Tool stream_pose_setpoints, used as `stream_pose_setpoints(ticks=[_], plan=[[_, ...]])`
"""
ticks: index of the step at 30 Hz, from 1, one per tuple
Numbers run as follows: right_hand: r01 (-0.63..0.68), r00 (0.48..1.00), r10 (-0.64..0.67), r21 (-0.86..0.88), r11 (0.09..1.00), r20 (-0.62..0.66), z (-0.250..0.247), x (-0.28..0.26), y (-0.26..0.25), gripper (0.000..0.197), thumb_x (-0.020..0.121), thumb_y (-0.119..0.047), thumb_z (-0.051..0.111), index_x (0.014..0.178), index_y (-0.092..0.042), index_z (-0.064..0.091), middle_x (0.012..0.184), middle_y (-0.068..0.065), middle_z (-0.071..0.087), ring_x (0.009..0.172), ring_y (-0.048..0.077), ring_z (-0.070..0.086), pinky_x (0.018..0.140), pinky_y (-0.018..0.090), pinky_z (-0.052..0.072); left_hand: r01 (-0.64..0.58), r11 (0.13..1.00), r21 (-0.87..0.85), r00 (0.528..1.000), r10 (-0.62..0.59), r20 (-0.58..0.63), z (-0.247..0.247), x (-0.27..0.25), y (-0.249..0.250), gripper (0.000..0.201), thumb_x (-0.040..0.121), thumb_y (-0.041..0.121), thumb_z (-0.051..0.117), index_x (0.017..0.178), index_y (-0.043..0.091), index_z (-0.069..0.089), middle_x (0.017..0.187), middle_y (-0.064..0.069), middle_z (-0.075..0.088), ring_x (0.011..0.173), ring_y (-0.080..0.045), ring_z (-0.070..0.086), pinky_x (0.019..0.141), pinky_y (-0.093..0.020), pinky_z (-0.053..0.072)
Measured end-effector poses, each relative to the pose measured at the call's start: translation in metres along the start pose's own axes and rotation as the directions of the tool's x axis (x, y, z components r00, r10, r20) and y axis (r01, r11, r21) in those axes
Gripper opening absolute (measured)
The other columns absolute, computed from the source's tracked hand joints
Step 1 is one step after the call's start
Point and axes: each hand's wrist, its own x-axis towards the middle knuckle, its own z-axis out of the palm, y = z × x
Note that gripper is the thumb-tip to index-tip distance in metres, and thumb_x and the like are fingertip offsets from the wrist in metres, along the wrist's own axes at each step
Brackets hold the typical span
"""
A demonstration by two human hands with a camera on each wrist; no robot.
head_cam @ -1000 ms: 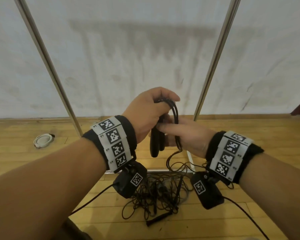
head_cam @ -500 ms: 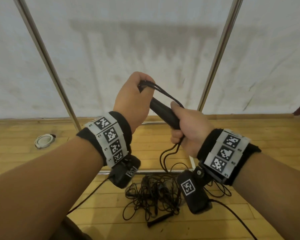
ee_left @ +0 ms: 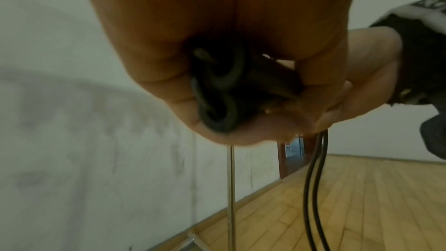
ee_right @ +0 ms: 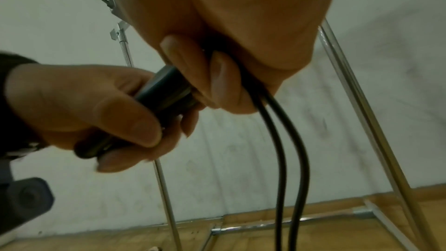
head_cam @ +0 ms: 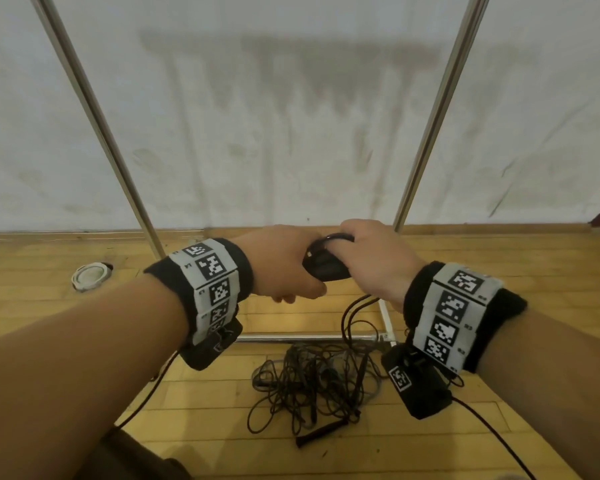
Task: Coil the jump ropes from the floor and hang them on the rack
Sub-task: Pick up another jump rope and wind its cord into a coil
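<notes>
Jump rope handles (head_cam: 324, 266) lie crosswise between our hands: left hand (head_cam: 281, 263) wraps one end, right hand (head_cam: 378, 258) grips the other with the cord (head_cam: 347, 317) trailing down to the floor pile (head_cam: 312, 386).

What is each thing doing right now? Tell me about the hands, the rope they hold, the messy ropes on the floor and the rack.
Left hand: gripping the black handles.
Right hand: gripping the handles and cords.
Handles: held together between both hands.
Cords: two strands hanging down from the right hand.
Rope pile: tangled on the floor, not coiled.
Rack: standing by the wall, no rope seen on it.
</notes>
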Motion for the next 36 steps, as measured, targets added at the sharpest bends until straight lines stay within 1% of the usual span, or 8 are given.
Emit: stream_pose_setpoints(ticks=[4, 8, 15, 19, 22, 27, 31, 36], plan=[[0.049, 0.985, -0.033, -0.088, 0.995, 0.170, -0.024, -0.002, 0.004, 0.021, 0.094, -0.051, 0.063, 0.096, -0.031, 0.068, 0.082, -0.002, 0.070, 0.057, 0.015, 0.064, 0.047, 0.027, 0.054, -0.010, 0.981, 0.193, 1.000, 0.007, 0.015, 0.000, 0.001, -0.005, 0.020, 0.088, 0.033, 0.074, 0.094, 0.039, 0.055, 0.083, 0.008, 0.066, 0.068, -0.010, 0.063, 0.055, -0.022, 0.042], [0.211, 0.964, -0.147, -0.307, 0.928, 0.220, -0.055, -0.001, 0.017, 0.017, 0.094, -0.049, 0.062, 0.092, -0.034, 0.069, 0.072, -0.007, 0.064, 0.065, 0.009, 0.059, 0.060, 0.030, 0.049, 0.017, 0.952, 0.307, 0.999, -0.026, 0.026, 0.001, -0.001, -0.013, 0.027, 0.090, 0.033, 0.072, 0.085, 0.037, 0.045, 0.084, 0.008, 0.062, 0.071, -0.009, 0.058, 0.056, -0.024, 0.038], [0.213, 0.969, -0.197, -0.101, 0.972, 0.149, -0.067, 0.005, 0.040, 0.019, 0.101, -0.044, 0.053, 0.095, -0.034, 0.067, 0.072, 0.000, 0.063, 0.064, 0.010, 0.059, 0.067, 0.034, 0.052, -0.093, 0.979, 0.182, 0.995, 0.100, -0.029, 0.001, -0.006, -0.003, 0.028, 0.087, 0.033, 0.073, 0.087, 0.038, 0.046, 0.074, 0.008, 0.061, 0.058, -0.004, 0.055, 0.051, -0.018, 0.036], [0.149, 0.961, -0.148, 0.014, 0.989, 0.233, -0.049, 0.002, 0.046, 0.029, 0.105, -0.046, 0.042, 0.100, -0.033, 0.068, 0.062, 0.000, 0.049, 0.053, 0.013, 0.046, 0.058, 0.037, 0.044, -0.151, 0.988, 0.040, 0.980, 0.155, -0.122, -0.002, -0.007, 0.007, 0.027, 0.089, 0.045, 0.076, 0.090, 0.044, 0.049, 0.077, 0.012, 0.064, 0.065, 0.001, 0.061, 0.052, -0.010, 0.039], [0.129, 0.967, -0.113, -0.056, 0.990, 0.228, -0.041, 0.001, 0.046, 0.031, 0.106, -0.044, 0.041, 0.111, -0.031, 0.068, 0.062, -0.009, 0.055, 0.053, 0.002, 0.050, 0.059, 0.028, 0.042, -0.079, 0.994, 0.072, 0.981, 0.090, -0.170, -0.003, -0.004, 0.005, 0.026, 0.088, 0.056, 0.074, 0.093, 0.039, 0.055, 0.079, 0.011, 0.066, 0.069, -0.002, 0.060, 0.059, -0.020, 0.039], [0.175, 0.960, -0.127, -0.182, 0.968, 0.251, -0.041, -0.003, 0.034, 0.030, 0.108, -0.039, 0.041, 0.115, -0.027, 0.067, 0.095, -0.010, 0.066, 0.090, 0.005, 0.059, 0.079, 0.022, 0.046, 0.023, 0.996, 0.084, 0.973, -0.004, -0.230, -0.001, 0.005, -0.005, 0.031, 0.088, 0.059, 0.072, 0.095, 0.031, 0.059, 0.079, 0.007, 0.066, 0.069, -0.007, 0.061, 0.057, -0.023, 0.039], [0.193, 0.905, -0.041, -0.325, 0.926, 0.423, -0.032, -0.011, 0.024, 0.033, 0.109, -0.039, 0.036, 0.118, -0.019, 0.060, 0.107, 0.004, 0.068, 0.100, 0.022, 0.063, 0.092, 0.041, 0.050, 0.119, 0.993, 0.009, 0.947, -0.111, -0.301, -0.003, 0.017, -0.014, 0.034, 0.089, 0.057, 0.070, 0.093, 0.026, 0.058, 0.084, 0.005, 0.066, 0.072, -0.011, 0.062, 0.057, -0.027, 0.041], [0.274, 0.911, -0.095, -0.416, 0.867, 0.401, -0.040, -0.017, 0.008, 0.030, 0.109, -0.036, 0.034, 0.113, -0.022, 0.060, 0.091, -0.004, 0.062, 0.083, 0.014, 0.058, 0.073, 0.029, 0.046, 0.248, 0.961, 0.125, 0.939, -0.207, -0.273, -0.005, 0.021, -0.027, 0.025, 0.091, 0.045, 0.070, 0.090, 0.025, 0.054, 0.082, 0.003, 0.064, 0.070, -0.013, 0.060, 0.054, -0.027, 0.038]])
